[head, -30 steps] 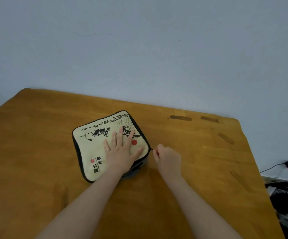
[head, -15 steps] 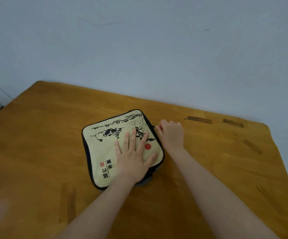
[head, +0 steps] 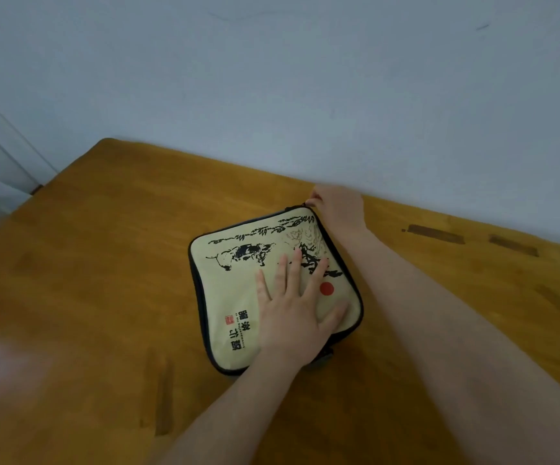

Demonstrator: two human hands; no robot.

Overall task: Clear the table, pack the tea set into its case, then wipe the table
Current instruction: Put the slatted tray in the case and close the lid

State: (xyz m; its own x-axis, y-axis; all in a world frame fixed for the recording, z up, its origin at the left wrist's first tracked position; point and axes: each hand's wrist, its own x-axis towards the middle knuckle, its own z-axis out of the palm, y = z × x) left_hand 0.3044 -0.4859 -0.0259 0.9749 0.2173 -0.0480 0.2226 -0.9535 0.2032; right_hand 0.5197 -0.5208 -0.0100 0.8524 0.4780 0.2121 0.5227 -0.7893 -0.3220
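Observation:
A square cream case (head: pixel 238 290) with black piping, an ink drawing and a red dot lies flat on the wooden table (head: pixel 104 263). My left hand (head: pixel 295 310) presses flat on its lid, fingers spread. My right hand (head: pixel 337 204) is at the case's far corner and pinches the zip pull there. The lid is down and the inside of the case is hidden.
A pale wall runs right behind the table's far edge. Dark marks (head: pixel 436 233) stain the wood at the right. A white door frame (head: pixel 0 169) stands beyond the table's left corner.
My right hand has drawn the zip pull along the case's right side, from the near right corner to the far corner. My left hand has stayed pressed on the lid.

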